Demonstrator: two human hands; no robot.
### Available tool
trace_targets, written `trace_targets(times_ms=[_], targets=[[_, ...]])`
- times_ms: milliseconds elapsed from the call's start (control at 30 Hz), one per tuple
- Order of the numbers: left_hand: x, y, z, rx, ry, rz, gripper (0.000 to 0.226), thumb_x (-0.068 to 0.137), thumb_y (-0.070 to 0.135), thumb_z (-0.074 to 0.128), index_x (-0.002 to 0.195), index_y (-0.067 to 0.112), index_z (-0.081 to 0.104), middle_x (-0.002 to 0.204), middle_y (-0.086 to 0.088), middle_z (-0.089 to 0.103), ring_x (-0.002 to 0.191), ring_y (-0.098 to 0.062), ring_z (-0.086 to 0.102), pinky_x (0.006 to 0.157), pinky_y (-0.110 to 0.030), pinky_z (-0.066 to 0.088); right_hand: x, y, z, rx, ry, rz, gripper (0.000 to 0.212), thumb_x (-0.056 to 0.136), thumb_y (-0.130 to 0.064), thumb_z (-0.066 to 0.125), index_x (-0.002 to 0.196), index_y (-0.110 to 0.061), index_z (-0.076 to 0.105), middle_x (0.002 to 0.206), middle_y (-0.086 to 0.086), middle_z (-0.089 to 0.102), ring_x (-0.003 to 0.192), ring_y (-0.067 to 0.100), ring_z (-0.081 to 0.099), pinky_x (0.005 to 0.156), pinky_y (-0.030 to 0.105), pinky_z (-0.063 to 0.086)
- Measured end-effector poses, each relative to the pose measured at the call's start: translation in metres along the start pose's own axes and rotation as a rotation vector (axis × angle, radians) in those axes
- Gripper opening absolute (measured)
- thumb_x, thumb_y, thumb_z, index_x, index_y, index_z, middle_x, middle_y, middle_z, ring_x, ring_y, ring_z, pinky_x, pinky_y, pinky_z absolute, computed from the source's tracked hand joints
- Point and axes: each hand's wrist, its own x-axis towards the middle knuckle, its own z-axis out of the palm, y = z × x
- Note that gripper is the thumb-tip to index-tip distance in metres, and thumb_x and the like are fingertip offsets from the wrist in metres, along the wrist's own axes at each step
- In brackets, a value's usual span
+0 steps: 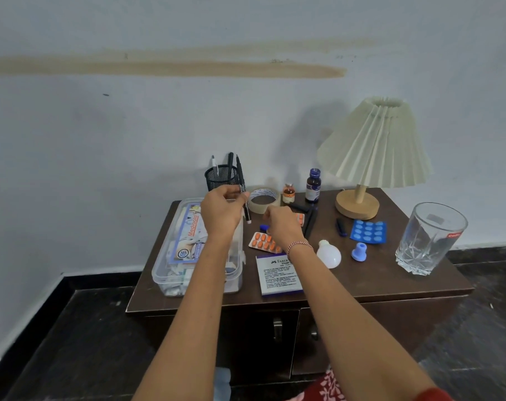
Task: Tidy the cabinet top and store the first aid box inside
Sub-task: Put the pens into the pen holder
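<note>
Left grip [222,211] around black pen [240,175], above first aid box [170,256]; right grip [283,224] unclear.

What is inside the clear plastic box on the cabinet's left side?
A blue-edged Medigold packet and white wrapped supplies show through the clear plastic box. The left forearm covers its right part; contents there cannot be seen.

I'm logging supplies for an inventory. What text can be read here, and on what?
"Medigold": packet in the first aid box.
"FABER", "STAMP": white-and-blue box; small print unreadable.
Too blurred: red sticker on the glass, tall bottle label, small bottle label, black marker print.
</note>
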Motion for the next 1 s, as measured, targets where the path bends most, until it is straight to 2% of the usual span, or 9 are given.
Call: trace_targets(times_ms=[233,300,367,467,600,700,767,900,1000], targets=[[0.002,-0.007,0.002,0.016,-0.093,-0.066,0.027,0.078,0.019,0.075,0.101,0.008,0.070,0.084,-0.003,0.067,0.089,-0.024,0.067,0.085,-0.044,0.055,0.000,0.004,-0.011,-0.079,0.094,-0.031,0.034,0.086,-0.003,0.061,0.118,-0.013,0.060,0.121,0.011,0.061,0.110,0.028,0.059,0.090,0.038,0.052],[0.002,-0.006,0.003,0.038,-0.106,-0.049,0.026,0.078,0.020,0.074,0.101,0.010,0.069,0.088,-0.005,0.069,0.088,-0.023,0.067,0.085,-0.043,0.055,0.000,0.004,-0.020,0.046,0.139,-0.030,0.031,0.085,-0.004,0.061,0.115,-0.014,0.061,0.118,0.011,0.061,0.107,0.028,0.060,0.088,0.038,0.052],[0.002,-0.006,0.003,0.096,-0.118,-0.022,0.024,0.079,0.023,0.074,0.101,0.013,0.069,0.092,-0.005,0.071,0.084,-0.020,0.066,0.081,-0.035,0.054,-0.001,0.005,-0.033,0.235,0.171,-0.050,0.029,0.085,-0.006,0.063,0.113,-0.013,0.062,0.112,0.011,0.063,0.102,0.026,0.061,0.088,0.037,0.052],[0.000,-0.005,0.002,0.196,-0.129,0.024,0.021,0.078,0.025,0.074,0.099,0.019,0.070,0.090,0.000,0.071,0.077,-0.011,0.059,0.066,-0.024,0.041,-0.009,0.005,-0.057,0.635,0.232,-0.037,0.025,0.086,-0.010,0.064,0.111,-0.011,0.064,0.099,0.008,0.065,0.087,0.020,0.064,0.084,0.034,0.055],[-0.004,0.000,0.004,0.269,-0.168,0.046,0.023,0.079,0.025,0.074,0.101,0.022,0.069,0.088,0.005,0.067,0.078,-0.009,0.058,0.059,-0.021,0.039,-0.019,0.009,-0.074,0.896,0.353,-0.002,0.024,0.088,-0.015,0.064,0.112,-0.015,0.065,0.102,0.007,0.069,0.090,0.016,0.066,0.083,0.024,0.053],[-0.007,0.002,0.007,0.303,-0.181,0.068,0.023,0.079,0.026,0.074,0.101,0.023,0.070,0.091,0.005,0.068,0.078,-0.010,0.058,0.066,-0.024,0.042,-0.023,0.012,-0.079,1.121,0.329,0.049,0.029,0.087,-0.015,0.065,0.116,-0.014,0.063,0.101,0.008,0.070,0.090,0.018,0.068,0.085,0.026,0.054],[-0.008,0.004,0.009,0.311,-0.184,0.083,0.024,0.078,0.025,0.075,0.101,0.022,0.070,0.092,0.004,0.070,0.080,-0.010,0.058,0.069,-0.026,0.043,-0.023,0.015,-0.082,1.225,0.314,0.084,0.032,0.086,-0.015,0.066,0.118,-0.013,0.061,0.094,0.004,0.070,0.087,0.016,0.066,0.081,0.025,0.054],[-0.011,0.007,0.013,0.332,-0.194,0.104,0.023,0.079,0.023,0.074,0.101,0.021,0.071,0.094,0.003,0.070,0.080,-0.009,0.058,0.067,-0.024,0.041,-0.023,0.021,-0.086,1.378,0.324,0.148,0.030,0.084,-0.012,0.068,0.114,-0.012,0.062,0.080,-0.003,0.068,0.068,0.005,0.062,0.055,0.011,0.048],[-0.013,0.008,0.016,0.354,-0.200,0.132,0.021,0.079,0.023,0.074,0.100,0.022,0.071,0.093,0.003,0.070,0.079,-0.008,0.058,0.066,-0.024,0.041,-0.022,0.026,-0.088,1.413,0.366,0.153,0.029,0.086,-0.007,0.065,0.115,-0.010,0.063,0.084,-0.003,0.067,0.075,0.005,0.063,0.059,0.008,0.050]])
